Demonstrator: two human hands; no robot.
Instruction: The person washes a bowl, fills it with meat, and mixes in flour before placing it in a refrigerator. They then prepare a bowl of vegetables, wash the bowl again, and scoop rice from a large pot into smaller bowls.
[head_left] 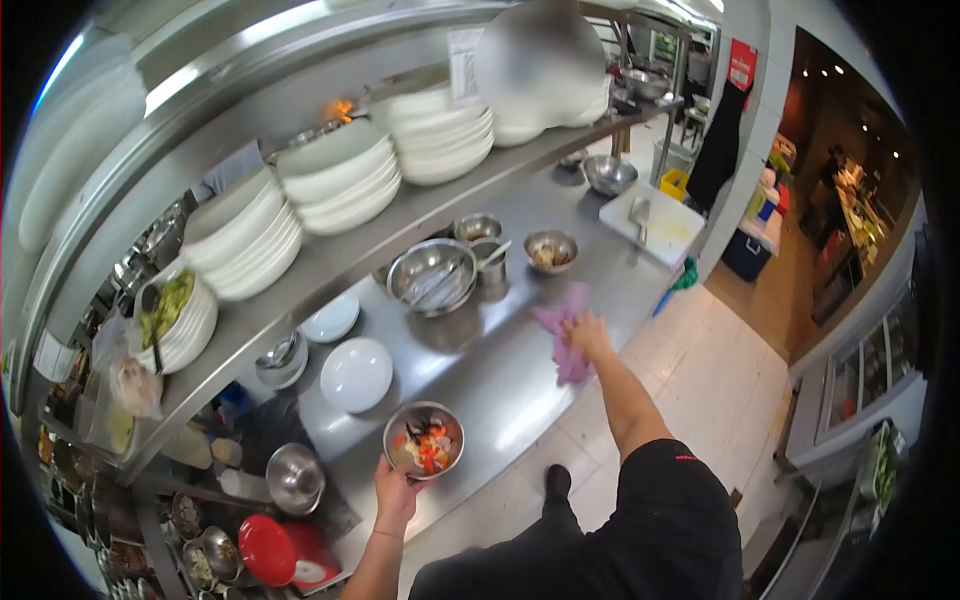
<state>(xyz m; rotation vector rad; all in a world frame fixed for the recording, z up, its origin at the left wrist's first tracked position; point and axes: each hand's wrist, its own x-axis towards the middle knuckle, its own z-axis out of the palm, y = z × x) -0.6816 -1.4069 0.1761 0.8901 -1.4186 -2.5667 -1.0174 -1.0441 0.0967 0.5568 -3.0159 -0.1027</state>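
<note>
Left hand (395, 492) grips the vegetable bowl (424, 440) by its rim at the surface's (500, 370) near edge, steadying it; right hand (585, 335) presses a pink cloth (565, 340) flat against the steel.

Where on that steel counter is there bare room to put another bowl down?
Bare steel counter lies between the white plate, the pink cloth under the right hand, and the bowl of chopped vegetables in the left hand. Near the large mixing bowl and small cups it is crowded.

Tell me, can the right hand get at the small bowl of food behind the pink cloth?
Probably yes: the right hand rests on the pink cloth, and bare steel counter lies between it and the small bowl.
</note>
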